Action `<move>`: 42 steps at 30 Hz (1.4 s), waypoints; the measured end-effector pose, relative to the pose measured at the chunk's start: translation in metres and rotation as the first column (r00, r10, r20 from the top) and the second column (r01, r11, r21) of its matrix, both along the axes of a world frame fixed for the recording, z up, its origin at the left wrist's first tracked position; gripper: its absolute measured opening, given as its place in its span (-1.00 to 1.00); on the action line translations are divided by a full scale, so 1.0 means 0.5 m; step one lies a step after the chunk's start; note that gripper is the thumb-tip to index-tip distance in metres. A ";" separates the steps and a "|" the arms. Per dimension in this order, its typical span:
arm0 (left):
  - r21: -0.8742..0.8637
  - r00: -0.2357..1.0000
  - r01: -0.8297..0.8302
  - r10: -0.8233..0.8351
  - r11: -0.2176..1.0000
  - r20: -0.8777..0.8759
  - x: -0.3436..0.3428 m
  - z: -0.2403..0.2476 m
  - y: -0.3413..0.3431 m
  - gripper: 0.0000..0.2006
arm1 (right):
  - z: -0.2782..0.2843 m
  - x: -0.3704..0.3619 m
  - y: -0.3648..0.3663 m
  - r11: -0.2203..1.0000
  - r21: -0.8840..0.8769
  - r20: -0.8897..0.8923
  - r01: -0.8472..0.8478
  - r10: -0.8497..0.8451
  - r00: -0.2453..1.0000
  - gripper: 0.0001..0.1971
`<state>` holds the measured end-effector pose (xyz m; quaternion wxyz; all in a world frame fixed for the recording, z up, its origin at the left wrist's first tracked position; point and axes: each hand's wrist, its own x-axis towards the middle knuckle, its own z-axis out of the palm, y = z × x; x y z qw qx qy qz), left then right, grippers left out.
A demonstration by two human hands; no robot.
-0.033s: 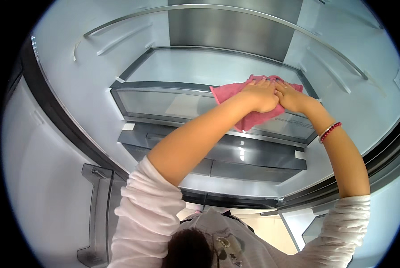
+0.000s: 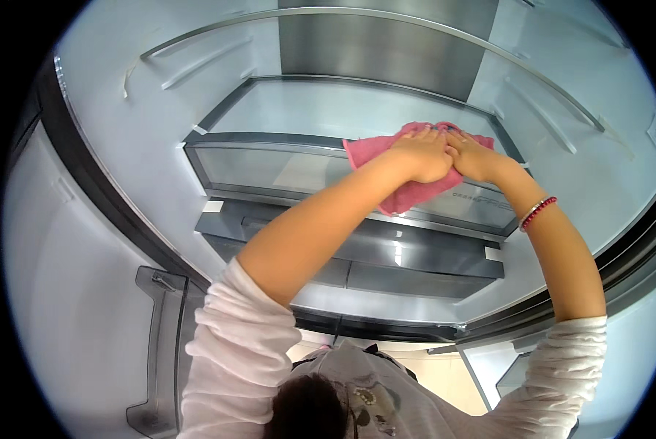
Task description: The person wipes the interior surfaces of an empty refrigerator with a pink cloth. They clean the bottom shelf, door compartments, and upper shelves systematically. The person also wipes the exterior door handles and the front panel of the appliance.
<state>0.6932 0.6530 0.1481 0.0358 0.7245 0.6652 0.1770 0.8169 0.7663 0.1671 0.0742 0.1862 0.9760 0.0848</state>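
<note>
A pink cloth (image 2: 417, 192) drapes over the front edge of a glass shelf (image 2: 299, 102) inside an open fridge, on the right half of that edge. Part of it hangs down in front of the clear-fronted drawer (image 2: 255, 170) below. My left hand (image 2: 425, 155) presses flat on the cloth with its fingers stretched forward. Close beside it, my right hand (image 2: 476, 158) also lies on the cloth, fingers extended and meeting those of the left. Where the fingertips rest, the cloth covers the shelf's edge strip.
Above, a shelf with a curved metal trim (image 2: 386, 13) spans the fridge. A lower grey drawer unit (image 2: 372, 245) sits beneath the clear drawer. The open door (image 2: 72, 293) with its clear bin (image 2: 163, 344) stands at left, and another door (image 2: 639, 314) at right.
Both hands and the cloth have shifted very slightly left along the shelf edge. The hands stay flat on the cloth.
</note>
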 end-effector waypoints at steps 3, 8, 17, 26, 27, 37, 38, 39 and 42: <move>-0.014 0.992 -0.122 0.122 0.992 0.010 -0.071 -0.006 -0.053 -0.43 | -0.007 -0.093 -0.065 0.998 -0.050 -0.048 0.032 -0.034 0.998 -0.49; -0.040 0.944 -0.330 0.329 0.943 -0.025 -0.152 0.011 -0.145 -0.44 | -0.030 -0.241 -0.084 0.997 -0.070 -0.083 -0.026 0.020 0.996 -0.45; 0.377 0.624 -0.670 0.760 0.639 -0.180 -0.228 -0.052 -0.291 -0.64 | -0.009 -0.391 -0.284 0.958 -0.209 -0.262 -0.199 0.141 0.955 -0.43; 0.586 0.731 -0.670 0.272 0.456 0.625 -0.171 -0.127 -0.348 -0.58 | -0.075 -0.344 -0.411 0.947 -0.052 -0.729 -0.317 0.181 0.660 -0.56; 0.531 0.646 -0.685 0.079 0.500 0.759 -0.159 -0.133 -0.350 -0.56 | -0.086 -0.343 -0.417 0.947 -0.023 -0.763 -0.319 0.190 0.618 -0.57; 0.410 0.504 -0.633 -0.052 0.657 0.862 -0.117 -0.142 -0.388 -0.45 | -0.116 -0.332 -0.446 0.943 0.146 -0.882 -0.299 0.261 0.391 -0.60; 0.377 0.505 -0.641 -0.004 0.669 0.863 -0.114 -0.133 -0.395 -0.46 | -0.123 -0.335 -0.441 0.938 0.158 -0.894 -0.307 0.268 0.359 -0.60; 0.341 0.499 -0.652 0.045 0.677 0.865 -0.112 -0.130 -0.403 -0.47 | -0.125 -0.334 -0.441 0.933 0.169 -0.903 -0.318 0.276 0.329 -0.61; 0.311 0.505 -0.652 0.091 0.691 0.858 -0.106 -0.129 -0.412 -0.46 | -0.131 -0.321 -0.449 0.931 0.167 -0.916 -0.323 0.268 0.300 -0.62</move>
